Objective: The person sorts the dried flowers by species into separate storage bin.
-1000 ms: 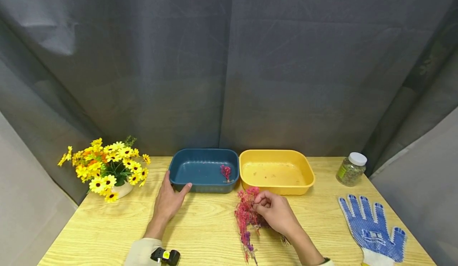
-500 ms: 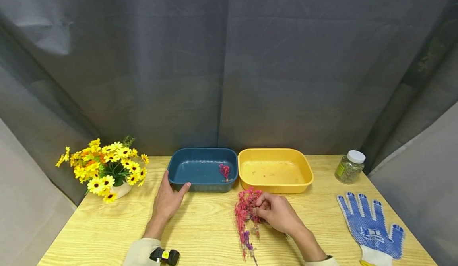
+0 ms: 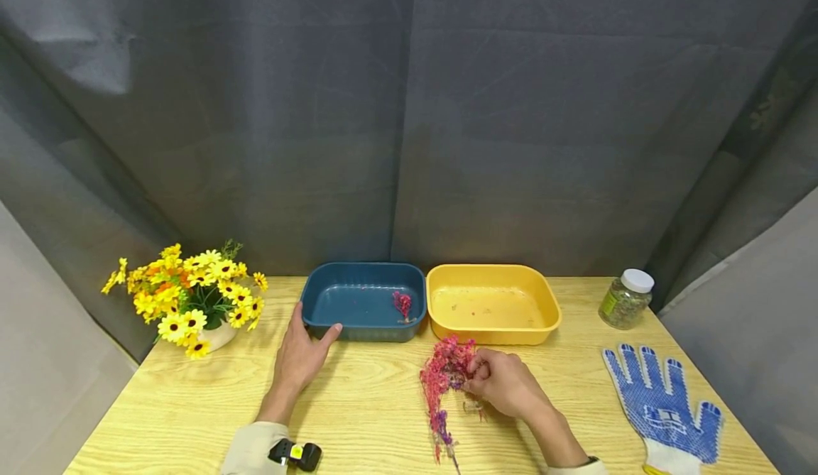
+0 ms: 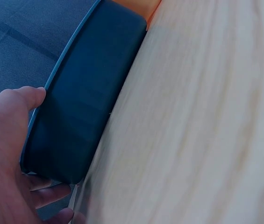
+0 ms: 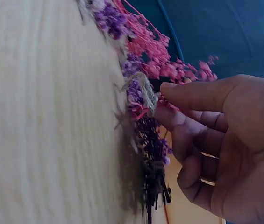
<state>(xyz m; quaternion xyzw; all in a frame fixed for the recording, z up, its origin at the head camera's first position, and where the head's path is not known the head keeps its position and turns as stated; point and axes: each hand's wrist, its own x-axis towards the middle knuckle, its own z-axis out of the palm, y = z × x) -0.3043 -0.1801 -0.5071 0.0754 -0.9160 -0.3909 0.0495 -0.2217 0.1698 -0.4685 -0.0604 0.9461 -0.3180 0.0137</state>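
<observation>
Pink flowers, glove with apparent blurred lettering

Head cam's showing bench well lit, w/ sheen catching curtain upper L; wrist cams are running dimmer, slightly blurry.

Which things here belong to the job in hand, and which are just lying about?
Seem part of the job:
dried flowers, in the right grip
blue tub, in the left grip
pink sprig inside it
yellow tub, probably

Apparently just lying about:
potted flowers
white-lidded jar
glove
</observation>
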